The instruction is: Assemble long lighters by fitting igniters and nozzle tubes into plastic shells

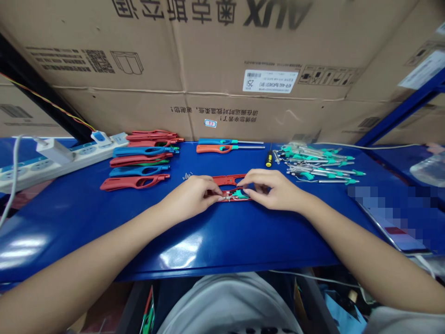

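Just in front of me lies an opened red lighter shell, its two halves one behind the other. Inside the nearer half sit a green trigger and a small silver and white part with thin wires. My left hand pinches the left end of that nearer half, thumb and forefinger beside the silver part. At its right end, the fingers of my right hand are closed around the shell near the trigger. Both palms hide the shell's ends, so the exact contact is partly covered.
Red and blue lighter shells are stacked on the left, beside a power strip. Two long-nosed lighters lie behind. On the right are a screwdriver, several metal-tube inserts and a phone. Cardboard stands behind.
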A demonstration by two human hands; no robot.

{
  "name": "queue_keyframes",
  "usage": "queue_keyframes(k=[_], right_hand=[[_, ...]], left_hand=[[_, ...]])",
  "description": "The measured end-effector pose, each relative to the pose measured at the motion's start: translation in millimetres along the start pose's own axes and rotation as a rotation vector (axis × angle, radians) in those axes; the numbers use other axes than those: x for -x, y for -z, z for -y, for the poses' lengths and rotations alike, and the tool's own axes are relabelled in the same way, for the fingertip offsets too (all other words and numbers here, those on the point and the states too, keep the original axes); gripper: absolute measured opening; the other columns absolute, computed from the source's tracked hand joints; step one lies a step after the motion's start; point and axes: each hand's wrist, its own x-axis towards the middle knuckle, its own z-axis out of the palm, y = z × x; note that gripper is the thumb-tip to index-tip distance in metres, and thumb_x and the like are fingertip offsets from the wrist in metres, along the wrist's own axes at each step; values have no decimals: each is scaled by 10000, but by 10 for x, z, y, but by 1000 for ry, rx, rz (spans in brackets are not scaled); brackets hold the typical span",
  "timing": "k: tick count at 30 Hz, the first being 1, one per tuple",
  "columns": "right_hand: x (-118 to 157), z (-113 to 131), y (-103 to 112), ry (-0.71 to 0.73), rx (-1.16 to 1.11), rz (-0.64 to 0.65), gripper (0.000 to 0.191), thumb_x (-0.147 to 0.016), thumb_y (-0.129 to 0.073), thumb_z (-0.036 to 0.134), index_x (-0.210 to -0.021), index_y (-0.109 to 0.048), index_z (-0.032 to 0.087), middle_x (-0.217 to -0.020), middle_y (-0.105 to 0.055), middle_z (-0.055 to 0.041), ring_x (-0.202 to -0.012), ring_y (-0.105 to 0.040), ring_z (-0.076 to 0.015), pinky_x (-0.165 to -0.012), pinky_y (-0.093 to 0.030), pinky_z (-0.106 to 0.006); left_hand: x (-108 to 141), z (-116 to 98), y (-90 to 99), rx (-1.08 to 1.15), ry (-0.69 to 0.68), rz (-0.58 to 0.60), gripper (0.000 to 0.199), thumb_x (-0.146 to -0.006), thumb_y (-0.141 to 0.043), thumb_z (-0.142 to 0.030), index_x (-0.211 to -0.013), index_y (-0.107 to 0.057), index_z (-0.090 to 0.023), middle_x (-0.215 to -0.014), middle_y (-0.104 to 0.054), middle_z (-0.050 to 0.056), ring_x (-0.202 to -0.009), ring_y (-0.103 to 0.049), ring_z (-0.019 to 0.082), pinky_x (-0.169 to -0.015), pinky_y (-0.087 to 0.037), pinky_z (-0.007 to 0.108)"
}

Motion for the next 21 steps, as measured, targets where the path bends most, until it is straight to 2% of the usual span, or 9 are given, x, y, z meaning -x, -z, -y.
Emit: queue_keyframes(k=[8, 13, 18, 21], right_hand=[[14, -12, 1, -78, 86, 224, 120, -902, -627, 176, -1021, -642, 167, -937, -615, -38, -705, -531, -119, -644, -432, -248], [8, -7, 1, -86, 84, 243, 75, -919, -619, 190, -992, -622, 172, -903, -610, -25, -706, -525, -120, -653, -418, -246], [8, -10, -4, -92, 94, 254, 37, -925, -614, 188, -960, -606, 179, -880, -624, -16, -707, -522, -123, -646, -400, -243], [14, -12, -2, -71, 91, 247, 31, -922, -609, 176, -952, -606, 181, -893, -634, -17, -708, -523, -122, -649, -394, -244]], left_hand=[[62, -38, 9, -179, -45, 14, 180, -960, -628, -271, -1049, -783, -250, -1001, -717, 34, -833, -677, 183, -729, -499, 304], [76, -86, 46, -294, -127, -37, 193, -969, -603, -304, -1072, -738, -213, -1031, -699, 56, -976, -630, 239, -791, -519, 342], [53, -123, -36, -205, -283, -28, 167, -998, -530, -212, -1088, -664, -168, -1096, -678, 76, -1041, -593, 228, -918, -509, 373], [49, -122, -108, -158, -280, -2, 154, -991, -525, -167, -1096, -638, -168, -1100, -683, 80, -1056, -616, 222, -937, -515, 373]])
